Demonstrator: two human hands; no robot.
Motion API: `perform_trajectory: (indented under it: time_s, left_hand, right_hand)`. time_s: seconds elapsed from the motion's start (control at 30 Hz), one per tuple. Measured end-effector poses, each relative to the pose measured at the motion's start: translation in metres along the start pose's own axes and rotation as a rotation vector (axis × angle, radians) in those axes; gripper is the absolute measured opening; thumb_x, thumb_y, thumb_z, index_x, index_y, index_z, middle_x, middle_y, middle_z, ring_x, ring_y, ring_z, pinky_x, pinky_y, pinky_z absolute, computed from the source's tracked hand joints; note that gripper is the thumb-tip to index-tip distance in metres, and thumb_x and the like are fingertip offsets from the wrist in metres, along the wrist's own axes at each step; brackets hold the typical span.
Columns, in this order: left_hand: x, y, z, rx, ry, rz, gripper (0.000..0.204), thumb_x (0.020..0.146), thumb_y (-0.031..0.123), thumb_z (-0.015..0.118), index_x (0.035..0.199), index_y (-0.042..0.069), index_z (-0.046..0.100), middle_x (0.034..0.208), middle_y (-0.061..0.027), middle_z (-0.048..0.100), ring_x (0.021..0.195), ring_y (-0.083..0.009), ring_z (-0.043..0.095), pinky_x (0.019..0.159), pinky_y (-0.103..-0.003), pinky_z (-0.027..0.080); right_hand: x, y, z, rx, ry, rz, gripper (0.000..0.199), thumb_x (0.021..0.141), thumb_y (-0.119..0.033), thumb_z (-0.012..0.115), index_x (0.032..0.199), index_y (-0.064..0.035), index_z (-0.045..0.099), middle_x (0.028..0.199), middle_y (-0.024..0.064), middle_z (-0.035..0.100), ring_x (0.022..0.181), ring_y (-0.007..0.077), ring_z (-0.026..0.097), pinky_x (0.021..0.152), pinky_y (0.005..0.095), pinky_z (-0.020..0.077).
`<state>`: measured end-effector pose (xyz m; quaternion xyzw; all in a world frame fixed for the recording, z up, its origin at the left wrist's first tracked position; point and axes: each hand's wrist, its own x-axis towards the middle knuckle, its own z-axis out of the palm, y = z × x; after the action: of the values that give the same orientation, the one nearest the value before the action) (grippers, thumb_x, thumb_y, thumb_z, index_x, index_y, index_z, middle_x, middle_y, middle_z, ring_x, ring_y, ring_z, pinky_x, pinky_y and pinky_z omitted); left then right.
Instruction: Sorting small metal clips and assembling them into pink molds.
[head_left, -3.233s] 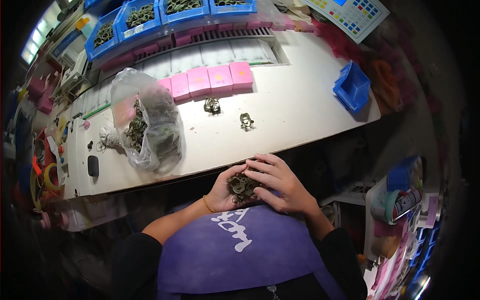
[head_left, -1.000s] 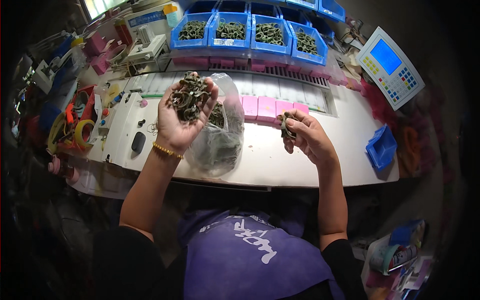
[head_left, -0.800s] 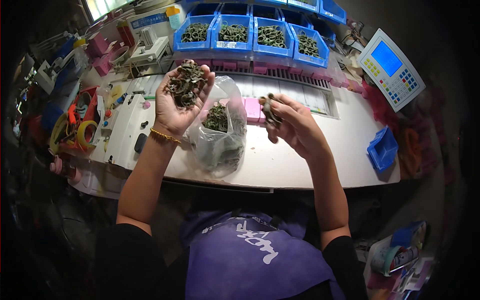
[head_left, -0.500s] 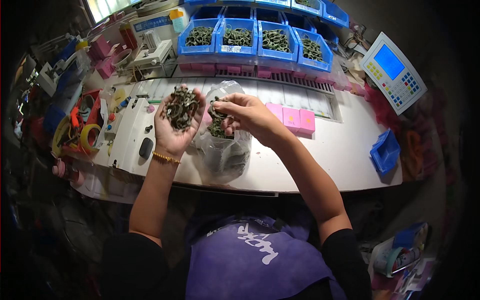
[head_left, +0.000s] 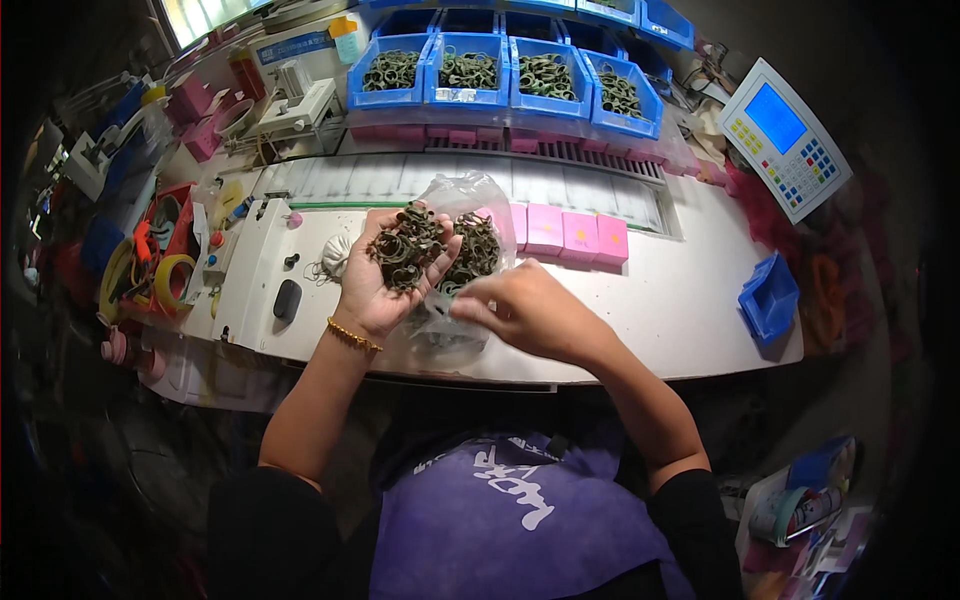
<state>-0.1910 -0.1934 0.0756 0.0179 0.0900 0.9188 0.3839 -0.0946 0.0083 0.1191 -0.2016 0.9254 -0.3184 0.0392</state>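
My left hand (head_left: 375, 296) is cupped palm up, holding a heap of small dark ring-shaped clamps (head_left: 408, 245). It is over the left side of a clear plastic bag (head_left: 508, 215), which stands open on the table with more of the same dark clamps (head_left: 474, 248) inside. At the near right rim of the bag is my right hand (head_left: 530, 308). Its fingers are drawn together and seem to pinch the plastic; motion smears the fingertips. The front of the bag is partly hidden by both hands.
Blue bins (head_left: 466, 75) full of similar clamps line the back. Pink boxes (head_left: 580, 238) stand right of the bag; a small white pouch (head_left: 338, 256) lies left. A keypad panel (head_left: 785, 140) and a blue tray (head_left: 769, 298) are at right, a white device (head_left: 250, 275) at left.
My left hand has moved right and slightly nearer with its handful, over the bag. My right hand has come down and right, from the clamps to the bag's near rim. The white pouch has come into sight.
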Motion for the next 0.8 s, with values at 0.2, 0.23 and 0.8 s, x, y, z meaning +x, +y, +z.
perform_trajectory:
  time_s: [0.2,0.23,0.8]
  left_hand:
    - [0.022,-0.018,0.008,0.174,0.190,0.013,0.030,0.099,0.021,0.051,0.118,0.000,0.061,0.112,-0.0185,0.066,0.106,-0.0292,0.066,0.099,-0.045,0.055]
    - [0.025,-0.023,0.009,0.272,0.204,0.074,0.026,0.097,0.018,0.054,0.115,0.001,0.062,0.107,-0.0161,0.067,0.102,-0.0261,0.067,0.095,-0.043,0.058]
    - [0.007,-0.019,0.021,1.803,0.163,0.866,0.042,0.079,0.013,0.078,0.119,0.008,0.066,0.098,-0.0085,0.061,0.090,-0.0206,0.060,0.086,-0.035,0.051]
  right_hand:
    - [-0.016,-0.006,0.019,-0.129,0.018,-0.212,0.013,0.088,-0.024,0.069,0.092,-0.0126,0.068,0.092,0.0052,0.068,0.097,0.0218,0.058,0.090,0.0361,0.0365]
    - [-0.017,-0.007,0.019,-0.117,0.041,-0.245,0.013,0.088,-0.024,0.069,0.092,-0.0126,0.068,0.092,0.0052,0.068,0.097,0.0218,0.058,0.090,0.0361,0.0365]
    - [-0.021,-0.005,0.001,0.209,0.327,-0.191,0.027,0.082,0.001,0.068,0.106,-0.0087,0.064,0.094,0.0108,0.063,0.085,0.0281,0.065,0.073,0.0374,0.0536]
